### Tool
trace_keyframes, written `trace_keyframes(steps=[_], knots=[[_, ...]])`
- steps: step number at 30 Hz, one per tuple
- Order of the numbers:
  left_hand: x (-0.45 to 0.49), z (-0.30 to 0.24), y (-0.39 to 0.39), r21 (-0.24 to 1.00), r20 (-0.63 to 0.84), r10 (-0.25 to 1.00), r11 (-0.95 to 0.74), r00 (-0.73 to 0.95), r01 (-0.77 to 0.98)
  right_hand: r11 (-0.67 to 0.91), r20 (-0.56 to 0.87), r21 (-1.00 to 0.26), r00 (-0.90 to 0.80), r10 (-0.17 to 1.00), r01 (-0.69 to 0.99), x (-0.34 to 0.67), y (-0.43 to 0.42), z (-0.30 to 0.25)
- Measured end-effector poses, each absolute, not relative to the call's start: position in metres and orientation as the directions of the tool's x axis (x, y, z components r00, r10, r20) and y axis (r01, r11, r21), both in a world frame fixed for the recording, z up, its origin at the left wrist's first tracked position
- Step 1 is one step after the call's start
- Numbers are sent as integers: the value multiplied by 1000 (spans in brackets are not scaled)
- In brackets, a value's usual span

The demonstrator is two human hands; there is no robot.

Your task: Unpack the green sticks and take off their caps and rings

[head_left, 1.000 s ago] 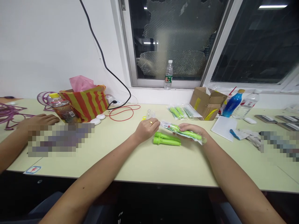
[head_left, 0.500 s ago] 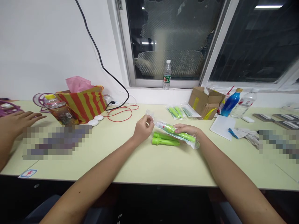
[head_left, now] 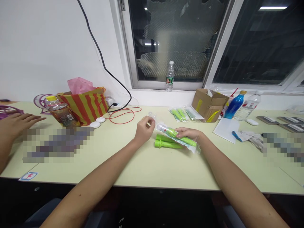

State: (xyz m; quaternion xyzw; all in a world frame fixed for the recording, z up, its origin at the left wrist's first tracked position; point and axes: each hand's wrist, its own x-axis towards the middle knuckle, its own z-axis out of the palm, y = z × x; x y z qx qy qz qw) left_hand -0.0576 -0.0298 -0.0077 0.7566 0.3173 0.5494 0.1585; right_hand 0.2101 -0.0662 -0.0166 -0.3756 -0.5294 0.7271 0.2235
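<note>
Watched this one from across the room. The right hand (head_left: 189, 133) had hold of a clear packet (head_left: 170, 131) with something green inside, thumb laid over the top, its other fingers mostly hidden. That packet slanted across my view of two loose green tubes (head_left: 167, 144) on the table (head_left: 142, 166); couldn't tell if they touched. The left hand (head_left: 143, 129) was just off the packet's near end, thumb and forefinger curled into a ring. Pinching anything? Honestly couldn't tell.

My two cents: the thumb grip on the middle looked about right, firm enough to stop the slippery plastic twisting. Lifting the packet a touch would've been safer, since those tubes looked like they'd roll if nudged. And the left was best off working with fingertips only, no yanking on the film.
</note>
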Motion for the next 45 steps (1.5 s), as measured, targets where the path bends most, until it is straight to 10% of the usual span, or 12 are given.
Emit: trace_keyframes(steps=[8, 33, 40, 45], knots=[[-55, -8, -19, 909, 416, 905, -411, 88, -68, -319, -271, -947, -591, 760, 23, 210, -67, -15], [-55, -2, -17, 953, 237, 969, -218, 69, -213, -317, -281, -948, -556, 782, 33, 215, -66, -18], [-62, -8, -11, 892, 452, 884, -448, 119, -60, -262, -247, -963, -570, 784, 58, 215, -64, -16], [-63, -8, -18, 516, 766, 587, -805, 263, 293, -232, -227, -971, -567, 792, 64, 221, -60, -19]])
